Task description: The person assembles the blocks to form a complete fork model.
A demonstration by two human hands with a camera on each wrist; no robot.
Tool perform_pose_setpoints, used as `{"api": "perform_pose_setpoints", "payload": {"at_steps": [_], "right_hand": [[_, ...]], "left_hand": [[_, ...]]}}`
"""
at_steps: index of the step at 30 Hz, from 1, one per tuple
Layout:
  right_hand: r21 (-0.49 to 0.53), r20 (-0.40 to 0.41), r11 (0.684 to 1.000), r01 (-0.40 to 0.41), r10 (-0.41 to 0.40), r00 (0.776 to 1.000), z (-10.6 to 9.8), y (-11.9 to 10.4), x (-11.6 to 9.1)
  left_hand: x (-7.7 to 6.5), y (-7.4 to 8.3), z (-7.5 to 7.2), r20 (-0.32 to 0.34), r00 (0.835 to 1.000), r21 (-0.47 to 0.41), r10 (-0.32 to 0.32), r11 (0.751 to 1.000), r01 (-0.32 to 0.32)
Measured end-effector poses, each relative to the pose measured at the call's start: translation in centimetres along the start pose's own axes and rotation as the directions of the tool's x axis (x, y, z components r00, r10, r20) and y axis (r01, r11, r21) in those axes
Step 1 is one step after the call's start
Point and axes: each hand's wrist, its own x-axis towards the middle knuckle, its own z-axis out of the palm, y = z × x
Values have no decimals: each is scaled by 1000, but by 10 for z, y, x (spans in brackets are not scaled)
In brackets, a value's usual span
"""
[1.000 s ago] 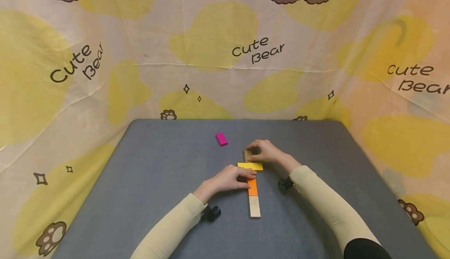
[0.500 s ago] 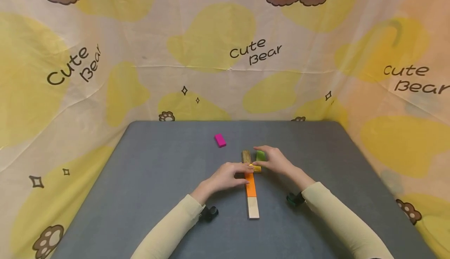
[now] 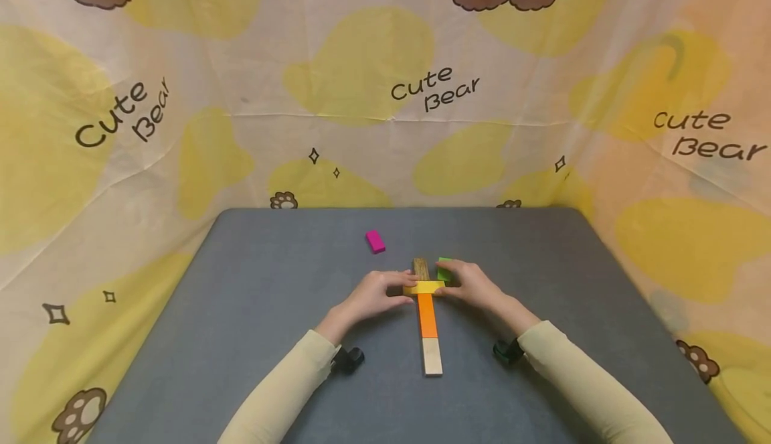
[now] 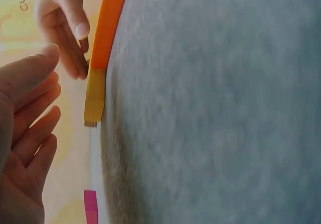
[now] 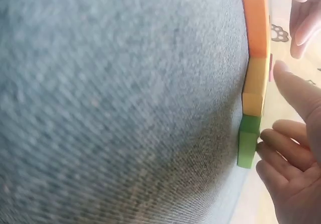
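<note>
A yellow block (image 3: 424, 288) lies crosswise at the far end of an orange strip (image 3: 427, 315), which runs toward a pale wooden block (image 3: 432, 357). Beyond the yellow block sits a brown wooden block (image 3: 421, 268). My left hand (image 3: 373, 293) is at the yellow block's left end, fingers extended and thumb apart. At the other end is my right hand (image 3: 476, 284), its thumb by the yellow block and its fingertips over a green block (image 3: 444, 270). In the right wrist view those fingers reach the green block's edge, with the thumb spread away.
A magenta block (image 3: 375, 242) lies on its own farther back, left of the row. The grey table (image 3: 289, 250) meets a printed cloth (image 3: 355, 62) at its back and sides. A dark camera is strapped to each wrist.
My right hand has left the brown block and come right and nearer, where the green block now shows. The left hand has moved from the orange strip to the yellow block's left end.
</note>
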Motion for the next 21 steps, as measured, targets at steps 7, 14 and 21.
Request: {"api": "perform_pose_setpoints", "payload": {"at_steps": [7, 14, 21], "right_hand": [[-6, -4, 1000, -5, 5, 1000, 3, 1, -2], [-19, -12, 1000, -14, 13, 1000, 5, 2, 0], [-16, -13, 1000, -7, 7, 1000, 6, 3, 0]], "left_hand": [[-1, -7, -5, -15, 999, -20, -35, 999, 35], [2, -17, -9, -27, 998, -35, -61, 998, 60], [6, -30, -18, -55, 993, -23, -107, 994, 106]]}}
